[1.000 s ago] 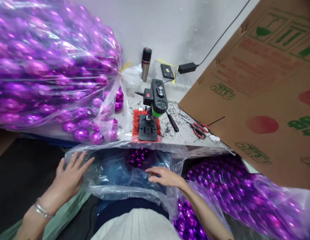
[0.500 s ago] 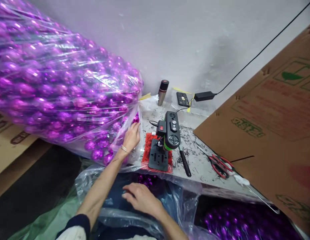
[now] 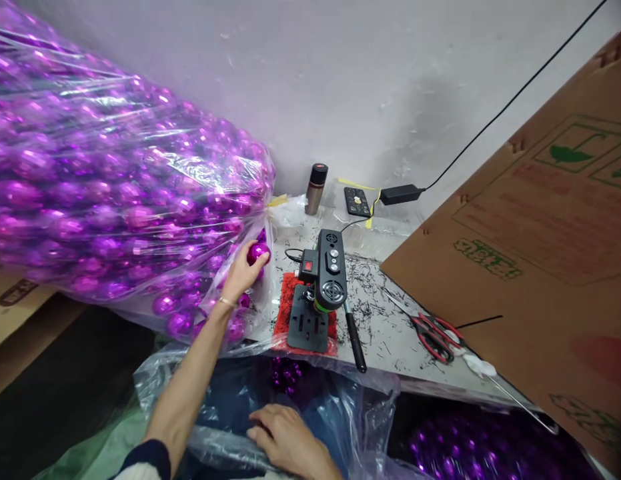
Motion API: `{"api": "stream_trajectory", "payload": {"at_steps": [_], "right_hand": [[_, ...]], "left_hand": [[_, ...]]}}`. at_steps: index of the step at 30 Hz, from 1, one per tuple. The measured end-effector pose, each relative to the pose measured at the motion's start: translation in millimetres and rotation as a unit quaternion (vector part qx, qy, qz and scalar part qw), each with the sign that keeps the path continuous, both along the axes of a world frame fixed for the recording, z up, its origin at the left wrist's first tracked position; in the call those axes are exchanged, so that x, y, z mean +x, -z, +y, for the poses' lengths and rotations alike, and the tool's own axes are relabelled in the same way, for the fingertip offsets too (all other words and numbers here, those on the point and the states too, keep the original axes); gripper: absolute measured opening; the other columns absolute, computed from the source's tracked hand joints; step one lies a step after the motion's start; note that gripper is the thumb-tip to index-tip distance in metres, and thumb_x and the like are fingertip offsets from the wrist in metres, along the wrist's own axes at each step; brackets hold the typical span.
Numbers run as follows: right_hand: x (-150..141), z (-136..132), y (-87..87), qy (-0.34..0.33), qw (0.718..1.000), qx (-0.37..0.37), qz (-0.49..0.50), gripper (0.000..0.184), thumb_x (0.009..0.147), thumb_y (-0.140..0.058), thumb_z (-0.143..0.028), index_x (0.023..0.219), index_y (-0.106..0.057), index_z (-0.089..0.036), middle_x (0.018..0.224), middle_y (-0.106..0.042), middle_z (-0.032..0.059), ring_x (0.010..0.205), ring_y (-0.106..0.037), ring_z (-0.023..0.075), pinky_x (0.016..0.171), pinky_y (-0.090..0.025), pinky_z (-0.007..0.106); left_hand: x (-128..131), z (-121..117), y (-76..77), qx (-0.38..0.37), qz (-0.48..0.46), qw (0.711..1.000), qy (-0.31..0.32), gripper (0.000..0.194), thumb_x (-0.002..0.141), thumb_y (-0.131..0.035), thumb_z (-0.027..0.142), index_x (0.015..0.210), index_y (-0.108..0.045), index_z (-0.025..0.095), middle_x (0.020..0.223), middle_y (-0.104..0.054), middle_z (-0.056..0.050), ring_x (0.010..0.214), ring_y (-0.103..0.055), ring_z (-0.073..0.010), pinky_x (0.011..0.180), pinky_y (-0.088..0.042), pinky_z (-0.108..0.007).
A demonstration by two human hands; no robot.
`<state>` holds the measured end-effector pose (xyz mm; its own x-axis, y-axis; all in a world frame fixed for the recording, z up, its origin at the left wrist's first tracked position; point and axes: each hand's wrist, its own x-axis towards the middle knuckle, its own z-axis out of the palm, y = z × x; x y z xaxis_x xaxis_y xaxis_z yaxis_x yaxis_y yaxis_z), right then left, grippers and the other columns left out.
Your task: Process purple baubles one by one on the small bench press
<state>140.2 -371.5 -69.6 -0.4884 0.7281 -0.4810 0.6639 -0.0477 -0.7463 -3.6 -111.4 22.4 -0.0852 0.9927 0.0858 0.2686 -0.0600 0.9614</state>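
Note:
My left hand (image 3: pixel 244 270) is at the mouth of a large clear plastic bag (image 3: pixel 230 227) full of shiny purple balls. Its fingers and thumb are closed round one purple ball ornament (image 3: pixel 260 253). Lower down, my right hand (image 3: pixel 289 437) hangs over an open clear plastic bag (image 3: pixel 345 400) at the bench's front edge. Its fingers are loosely bent, thumb apart, with nothing visible in them. Between the bags stands a small black machine (image 3: pixel 331 270) with a lever handle (image 3: pixel 356 343) and a black base plate (image 3: pixel 307 320) on a red mat (image 3: pixel 285 307).
Black clippings litter the bench (image 3: pixel 390 347). Red-handled scissors (image 3: pixel 435 337) lie beside a cardboard box (image 3: pixel 530 253) on the right. Toward the wall are a flask (image 3: pixel 316 190), a phone-like black item (image 3: pixel 357 201) and a power adapter (image 3: pixel 401 194). More purple balls (image 3: pixel 480 443) lie below right.
My left hand has come slightly back from the bag's mouth, and a purple ball now shows in its fingers. My right hand has lowered a little. The whole view has shifted slightly.

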Motion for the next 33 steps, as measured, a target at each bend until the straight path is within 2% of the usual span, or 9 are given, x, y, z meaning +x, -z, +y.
{"api": "stream_trajectory", "payload": {"at_steps": [2, 4, 7, 10, 15, 18, 23, 27, 33], "right_hand": [[7, 3, -4.8, 0.005, 1.0, 0.014, -0.013, 0.041, 0.103, -0.054, -0.036, 0.136, -0.071, -0.02, 0.135, -0.077, 0.0127, 0.131, -0.071, 0.0297, 0.115, -0.051, 0.038], [12, 6, -10.4, 0.01, 0.999, 0.03, -0.02, 0.04, 0.104, -0.052, -0.036, 0.136, -0.071, -0.02, 0.133, -0.077, 0.013, 0.129, -0.071, 0.0292, 0.113, -0.052, 0.038], [19, 8, -17.1, 0.01, 0.998, 0.054, -0.033, 0.04, 0.106, -0.05, -0.036, 0.137, -0.07, -0.019, 0.132, -0.077, 0.0127, 0.128, -0.071, 0.0284, 0.113, -0.052, 0.038], [23, 6, -18.8, 0.006, 0.996, 0.071, -0.047, 0.04, 0.107, -0.05, -0.036, 0.137, -0.069, -0.019, 0.132, -0.077, 0.012, 0.127, -0.072, 0.0273, 0.112, -0.053, 0.037], [23, -7, -10.6, 0.018, 0.995, 0.078, -0.058, 0.039, 0.108, -0.05, -0.037, 0.137, -0.069, -0.019, 0.129, -0.078, 0.0113, 0.125, -0.073, 0.0263, 0.109, -0.054, 0.036], [21, -14, -4.2, 0.019, 0.995, 0.08, -0.056, 0.038, 0.107, -0.051, -0.036, 0.135, -0.07, -0.019, 0.127, -0.079, 0.0115, 0.122, -0.074, 0.0251, 0.106, -0.055, 0.034], [21, -18, 0.2, 0.027, 0.996, 0.07, -0.051, 0.038, 0.107, -0.051, -0.035, 0.134, -0.07, -0.018, 0.127, -0.079, 0.0124, 0.122, -0.074, 0.0254, 0.106, -0.054, 0.034], [25, -18, 0.3, 0.046, 0.996, 0.059, -0.054, 0.039, 0.107, -0.051, -0.035, 0.136, -0.069, -0.018, 0.13, -0.078, 0.0132, 0.126, -0.073, 0.0279, 0.109, -0.054, 0.037], [28, -21, 10.3, 0.049, 0.994, 0.072, -0.06, 0.037, 0.107, -0.05, -0.033, 0.134, -0.07, -0.018, 0.127, -0.079, 0.0125, 0.123, -0.074, 0.0263, 0.107, -0.055, 0.036]], "left_hand": [[-1, -31, 2.6, -0.082, -0.234, 0.968, 0.024, 0.041, 0.092, -0.075, 0.035, 0.13, -0.069, 0.02, 0.127, -0.075, -0.012, 0.115, -0.074, -0.0288, 0.101, -0.062, -0.044], [3, -60, 7.2, -0.173, -0.395, 0.901, 0.031, 0.028, 0.093, -0.071, 0.029, 0.118, -0.071, 0.016, 0.115, -0.078, -0.011, 0.105, -0.077, -0.0248, 0.092, -0.066, -0.038], [13, -88, 16.6, -0.265, -0.504, 0.822, -0.001, 0.016, 0.093, -0.067, 0.019, 0.107, -0.071, 0.012, 0.103, -0.08, -0.012, 0.095, -0.079, -0.0226, 0.083, -0.068, -0.033], [22, -101, 28.6, -0.29, -0.534, 0.794, -0.024, 0.017, 0.092, -0.066, 0.015, 0.107, -0.071, 0.013, 0.095, -0.08, -0.009, 0.088, -0.079, -0.0207, 0.076, -0.067, -0.03], [31, -112, 49.0, -0.281, -0.484, 0.827, 0.045, 0.044, 0.081, -0.078, 0.015, 0.124, -0.069, 0.017, 0.096, -0.079, -0.005, 0.088, -0.079, -0.0196, 0.071, -0.063, -0.025], [39, -114, 62.1, -0.234, -0.38, 0.89, 0.09, 0.061, 0.078, -0.087, 0.029, 0.134, -0.065, 0.021, 0.111, -0.078, -0.005, 0.094, -0.078, -0.0204, 0.073, -0.062, -0.026], [56, -110, 88.9, -0.095, -0.124, 0.981, 0.117, 0.072, 0.078, -0.089, 0.045, 0.139, -0.061, 0.021, 0.123, -0.078, -0.01, 0.112, -0.077, -0.0272, 0.105, -0.059, -0.044], [60, -106, 101.6, -0.003, 0.029, 0.991, 0.133, 0.06, 0.083, -0.085, 0.047, 0.134, -0.067, 0.021, 0.129, -0.078, -0.012, 0.119, -0.075, -0.0315, 0.109, -0.057, -0.05], [64, -102, 105.4, 0.115, 0.151, 0.972, 0.141, 0.057, 0.086, -0.087, 0.045, 0.135, -0.067, 0.023, 0.126, -0.079, -0.011, 0.117, -0.076, -0.0308, 0.103, -0.06, -0.045]]}}
